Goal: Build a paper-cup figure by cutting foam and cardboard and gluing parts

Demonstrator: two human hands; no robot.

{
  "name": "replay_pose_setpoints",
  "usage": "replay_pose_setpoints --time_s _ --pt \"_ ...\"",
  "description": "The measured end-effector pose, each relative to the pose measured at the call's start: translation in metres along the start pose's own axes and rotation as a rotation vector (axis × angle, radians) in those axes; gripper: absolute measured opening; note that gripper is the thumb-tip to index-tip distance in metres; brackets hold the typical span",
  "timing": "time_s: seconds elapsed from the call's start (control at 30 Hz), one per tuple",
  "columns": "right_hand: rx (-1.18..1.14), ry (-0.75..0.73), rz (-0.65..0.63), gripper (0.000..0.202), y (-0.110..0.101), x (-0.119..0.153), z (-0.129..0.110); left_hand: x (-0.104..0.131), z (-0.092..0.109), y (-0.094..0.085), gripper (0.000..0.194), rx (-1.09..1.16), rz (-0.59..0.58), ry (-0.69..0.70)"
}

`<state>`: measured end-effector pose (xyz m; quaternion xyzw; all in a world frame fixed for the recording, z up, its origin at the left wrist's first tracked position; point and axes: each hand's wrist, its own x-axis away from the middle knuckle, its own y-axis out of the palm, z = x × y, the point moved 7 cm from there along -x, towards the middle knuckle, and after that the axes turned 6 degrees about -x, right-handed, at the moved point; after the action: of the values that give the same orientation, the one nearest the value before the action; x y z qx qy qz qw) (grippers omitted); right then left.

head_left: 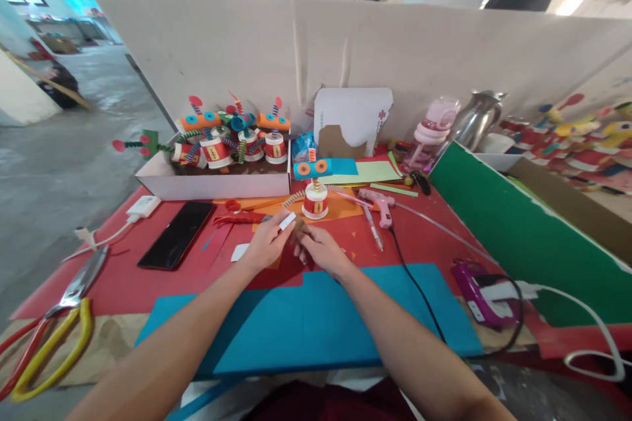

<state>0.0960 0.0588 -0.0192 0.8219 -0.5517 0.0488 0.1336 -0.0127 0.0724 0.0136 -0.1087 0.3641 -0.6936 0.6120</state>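
Near the middle of the table my left hand (269, 237) pinches a small white piece (287, 221) at its fingertips. Close on its right, my right hand (318, 247) has its fingers bent together around a small brownish item (299, 227), too small to make out. Just behind both hands stands a paper-cup figure (315, 201) with a red and white body, a blue roll head (313, 169) with orange eyes, and a coiled paper arm. A white scrap (239, 252) lies left of my left hand, and red-handled scissors (241, 218) lie behind it.
A white box (217, 187) of similar figures stands at the back left. On the left lie a black phone (176, 235) and large shears (74, 296). To the right are a pink glue gun (380, 205), a pen (372, 227), a purple power strip (481, 296) and a green box (523, 237).
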Motion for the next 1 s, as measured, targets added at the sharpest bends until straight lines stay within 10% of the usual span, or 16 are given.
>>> replay_pose_setpoints --time_s 0.7,1.0 --pt "0.193 -0.238 0.232 0.009 -0.012 0.002 -0.006 0.012 0.019 0.013 0.034 -0.255 -0.116 0.152" --pt "0.041 -0.039 0.001 0.012 -0.001 -0.003 0.0 -0.003 -0.005 0.001 0.021 0.093 0.013 -0.036"
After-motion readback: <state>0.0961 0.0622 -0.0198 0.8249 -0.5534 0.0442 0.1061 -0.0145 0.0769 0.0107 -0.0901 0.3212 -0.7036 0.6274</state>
